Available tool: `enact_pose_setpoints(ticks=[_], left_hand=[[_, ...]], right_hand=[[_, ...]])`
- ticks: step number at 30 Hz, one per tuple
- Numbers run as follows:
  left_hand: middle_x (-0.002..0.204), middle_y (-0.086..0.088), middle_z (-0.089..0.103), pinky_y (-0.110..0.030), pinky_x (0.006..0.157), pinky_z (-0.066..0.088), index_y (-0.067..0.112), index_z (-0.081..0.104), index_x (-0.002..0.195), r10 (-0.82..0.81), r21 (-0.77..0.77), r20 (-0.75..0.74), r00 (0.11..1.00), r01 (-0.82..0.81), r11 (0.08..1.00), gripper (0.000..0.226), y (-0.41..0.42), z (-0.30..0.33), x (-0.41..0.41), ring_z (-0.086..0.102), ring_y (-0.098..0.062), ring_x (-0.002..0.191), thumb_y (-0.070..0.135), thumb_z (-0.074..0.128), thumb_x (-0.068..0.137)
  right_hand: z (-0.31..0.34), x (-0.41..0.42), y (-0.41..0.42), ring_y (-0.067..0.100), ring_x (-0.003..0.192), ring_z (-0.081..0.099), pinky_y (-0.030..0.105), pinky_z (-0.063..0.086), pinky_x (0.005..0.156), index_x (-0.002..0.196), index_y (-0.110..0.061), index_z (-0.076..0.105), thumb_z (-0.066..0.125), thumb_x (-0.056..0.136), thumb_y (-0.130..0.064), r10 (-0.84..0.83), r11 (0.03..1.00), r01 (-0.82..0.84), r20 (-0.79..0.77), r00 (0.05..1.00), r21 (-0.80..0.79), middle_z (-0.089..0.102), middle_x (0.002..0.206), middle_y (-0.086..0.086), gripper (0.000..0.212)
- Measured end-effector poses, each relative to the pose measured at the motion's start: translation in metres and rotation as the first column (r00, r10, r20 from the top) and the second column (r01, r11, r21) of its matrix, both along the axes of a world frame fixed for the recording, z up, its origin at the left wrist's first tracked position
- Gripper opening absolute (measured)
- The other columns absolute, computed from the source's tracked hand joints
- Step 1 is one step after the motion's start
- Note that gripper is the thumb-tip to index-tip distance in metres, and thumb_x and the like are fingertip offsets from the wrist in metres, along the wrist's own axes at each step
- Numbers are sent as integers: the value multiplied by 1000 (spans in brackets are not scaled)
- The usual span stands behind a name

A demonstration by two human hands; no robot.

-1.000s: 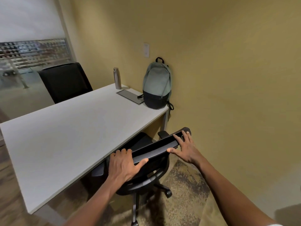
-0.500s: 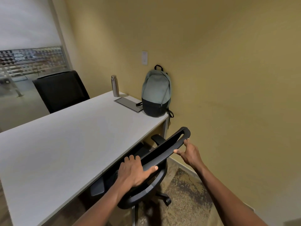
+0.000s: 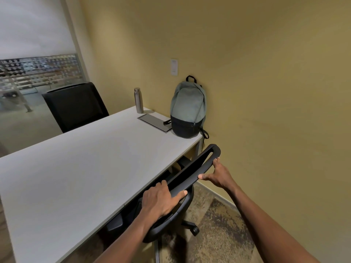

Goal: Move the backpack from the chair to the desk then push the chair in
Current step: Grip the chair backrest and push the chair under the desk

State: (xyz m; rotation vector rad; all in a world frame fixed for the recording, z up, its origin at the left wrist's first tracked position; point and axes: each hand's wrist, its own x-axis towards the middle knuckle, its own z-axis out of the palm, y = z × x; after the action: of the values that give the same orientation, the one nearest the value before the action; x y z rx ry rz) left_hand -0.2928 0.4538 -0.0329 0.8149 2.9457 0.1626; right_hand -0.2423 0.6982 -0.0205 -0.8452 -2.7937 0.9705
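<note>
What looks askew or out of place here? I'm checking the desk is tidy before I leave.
Nothing stands out. The backpack stands upright on the desk against the wall, with one strap lying across the grey pad.

A: What's different vs a second ago?
B: Chair (image 3: pixel 191 173) is further in, seat now under the tabletop (image 3: pixel 85 168), backrest top close to its edge.
A: Hands?
B: Right hand (image 3: pixel 218 174) goes from flat on top of the backrest to pinching its rear rim. Left hand (image 3: pixel 161 200) slides along with it, same wrap grip.
A: Camera?
B: Head moves forward, closer to the tabletop.
</note>
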Motion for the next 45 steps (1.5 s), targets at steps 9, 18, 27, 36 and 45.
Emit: enact_pose_setpoints(ticks=[9,18,27,36,45], left_hand=[[102,-8,65,-43,76,54,15,53,110,32,32,-47,998,-31,999,96,1,-7,-15,64,-29,86,94,13,74],[97,-7,64,-35,64,40,16,52,102,47,38,-93,995,-44,998,94,-4,-13,-33,62,-26,81,93,8,73],[100,-7,65,-38,71,48,15,54,102,68,66,-65,996,-64,996,92,-17,-15,-56,63,-28,85,94,16,74],[99,-6,66,-35,67,43,17,52,99,75,79,-60,995,-71,994,93,-32,-15,-77,63,-27,84,97,14,70],[101,-6,66,-36,69,46,16,53,101,102,57,-2,995,-101,993,90,-29,-10,-87,63,-27,85,95,20,73]], right_hand=[[3,-27,-1,33,150,15,41,26,118,149,3,28,84,71,-46,32,999,-32,-26,999,-4,11,162,21,108],[8,-52,-5,34,149,18,42,30,116,145,2,34,85,70,-45,79,996,-79,3,997,31,17,161,22,102],[1,-72,-18,36,146,25,39,31,113,149,-1,29,86,68,-46,73,997,-73,-58,996,-1,23,160,18,109],[-3,-91,-32,35,150,12,40,23,118,151,3,18,81,65,-58,76,997,-76,-28,997,-6,4,163,22,123],[3,-113,-25,38,145,26,43,34,114,147,6,25,84,69,-49,126,992,-126,7,992,-9,13,162,23,112]])
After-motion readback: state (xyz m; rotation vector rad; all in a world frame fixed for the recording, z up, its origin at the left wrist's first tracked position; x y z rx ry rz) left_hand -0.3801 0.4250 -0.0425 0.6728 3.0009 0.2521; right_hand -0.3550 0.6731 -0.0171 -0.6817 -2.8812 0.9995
